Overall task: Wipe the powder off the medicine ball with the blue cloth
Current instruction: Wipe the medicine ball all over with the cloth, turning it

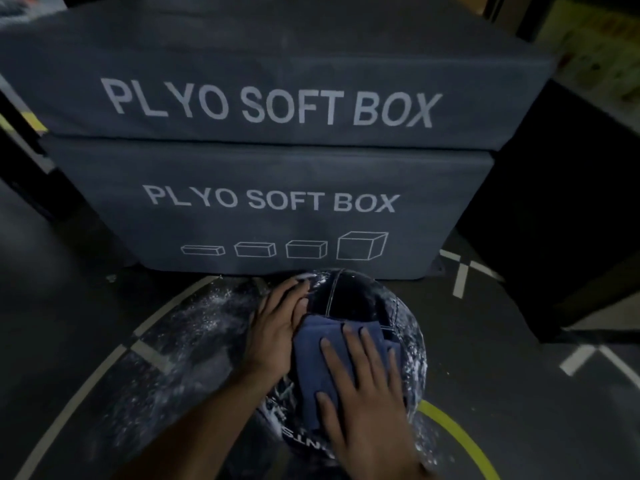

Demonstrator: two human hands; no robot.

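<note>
A black medicine ball [349,292] with white seams sits on the floor right in front of me, against the plyo boxes. White powder clings to its right side and lower left; the top patch looks clean. A folded blue cloth [318,351] lies on the ball's top near side. My right hand [363,386] presses flat on the cloth with straight, spread fingers. My left hand [277,323] rests against the ball's left side, fingers extended along its curve, powder on the fingertips.
Two stacked grey boxes marked PLYO SOFT BOX [270,199] stand just behind the ball. White powder is scattered on the dark floor [194,334] left of the ball. Painted white and yellow lines [460,441] curve across the floor. A dark block [561,237] stands at right.
</note>
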